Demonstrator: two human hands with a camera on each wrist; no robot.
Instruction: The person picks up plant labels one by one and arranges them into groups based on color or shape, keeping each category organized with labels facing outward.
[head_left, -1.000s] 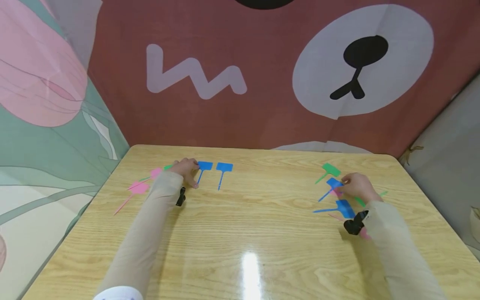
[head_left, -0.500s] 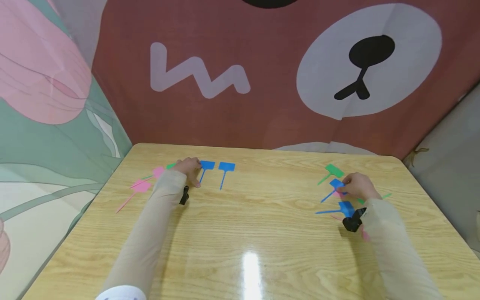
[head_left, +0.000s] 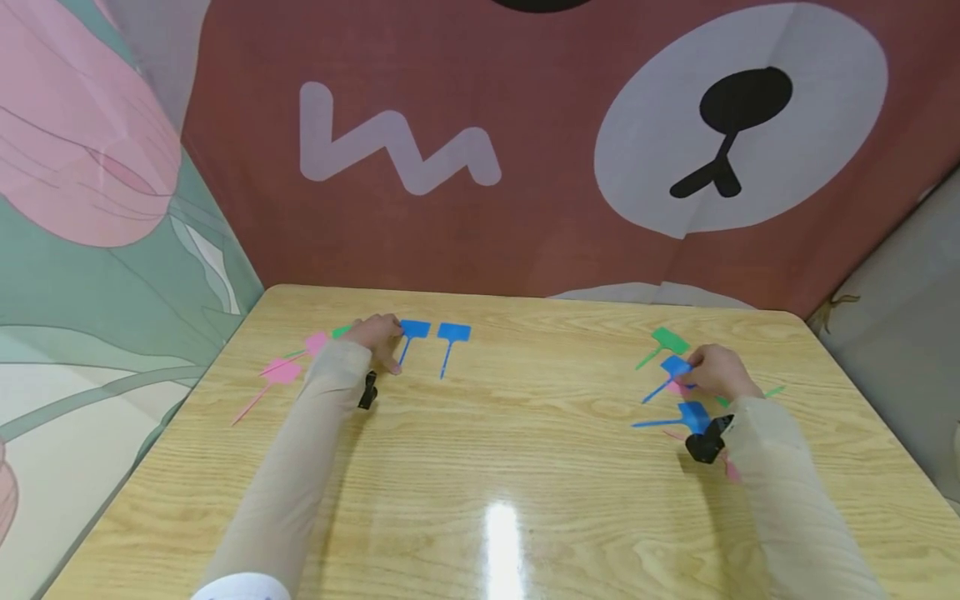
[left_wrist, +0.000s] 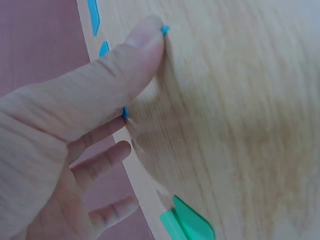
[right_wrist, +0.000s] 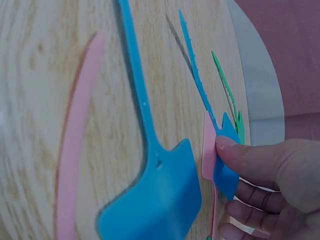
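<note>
My right hand (head_left: 722,371) pinches the head of a blue T-shaped plant label (right_wrist: 227,167) between thumb and fingers. Its stem stands a little off the tabletop, over its shadow. Just behind that head is a pink label (right_wrist: 208,150). A second blue label (right_wrist: 155,200) lies nearer the right wrist. At the far left, my left hand (head_left: 378,335) spans a blue label (head_left: 416,328), its thumb at the stem tip and a finger at the head's edge; the thumb hides most of it in the left wrist view. Another blue label (head_left: 454,332) lies parallel, just right of it.
Left of the left hand lie pink labels (head_left: 283,372) and a green label (left_wrist: 192,220). A green label (head_left: 670,339) sits beyond the right hand; other green and pink ones are partly covered by the right arm. A printed cloth (head_left: 525,233) hangs behind the wooden table (head_left: 525,417).
The head view has shifted slightly. Both hands stay in place over their labels, with no visible change in hold.
</note>
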